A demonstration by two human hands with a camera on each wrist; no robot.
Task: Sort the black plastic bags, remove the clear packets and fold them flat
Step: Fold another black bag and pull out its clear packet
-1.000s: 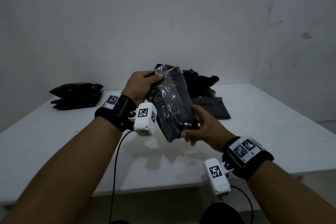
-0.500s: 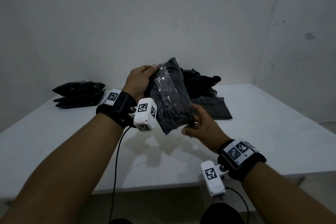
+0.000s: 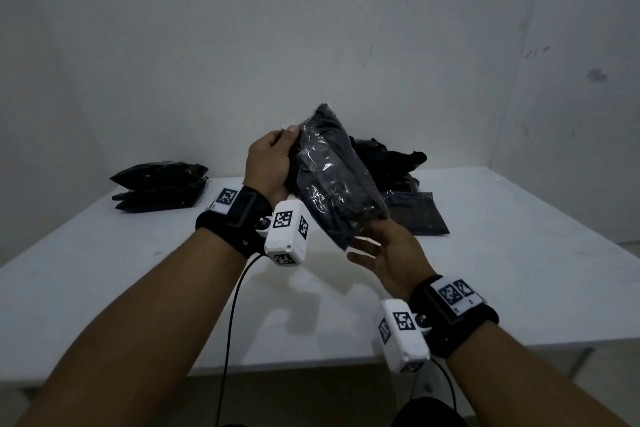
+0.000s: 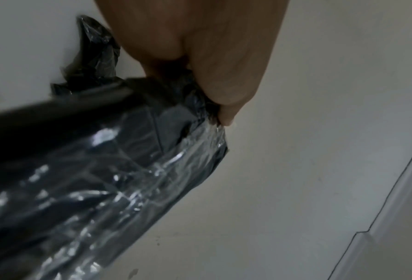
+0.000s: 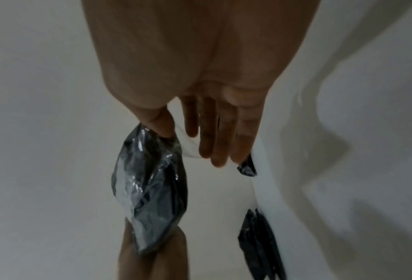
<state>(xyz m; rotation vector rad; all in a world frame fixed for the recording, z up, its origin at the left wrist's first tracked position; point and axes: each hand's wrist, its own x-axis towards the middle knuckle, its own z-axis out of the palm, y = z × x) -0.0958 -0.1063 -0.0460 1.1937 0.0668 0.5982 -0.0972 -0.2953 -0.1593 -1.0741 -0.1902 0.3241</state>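
Observation:
I hold a clear packet (image 3: pixel 332 177) with dark folded contents up in the air above the white table (image 3: pixel 519 253), tilted with its top away from me. My left hand (image 3: pixel 270 159) grips its upper left edge, thumb on top; the left wrist view shows the fingers (image 4: pixel 224 66) curled into the crinkled plastic (image 4: pixel 104 170). My right hand (image 3: pixel 381 246) lies under the lower end with straight fingers. In the right wrist view that hand (image 5: pixel 200 136) is spread, and only the thumb touches the packet (image 5: pixel 150 185).
A stack of flat black bags (image 3: pixel 159 184) lies at the table's far left, also seen as a dark stack (image 5: pixel 260 242). A crumpled black pile (image 3: pixel 391 159) sits at the back centre, with a flat dark packet (image 3: pixel 415 215) in front of it. White walls close behind.
Both hands have raised the packet and tipped its top farther away. My right hand has let go of the lower edge and opened out beneath it. The left hand's grip has not changed.

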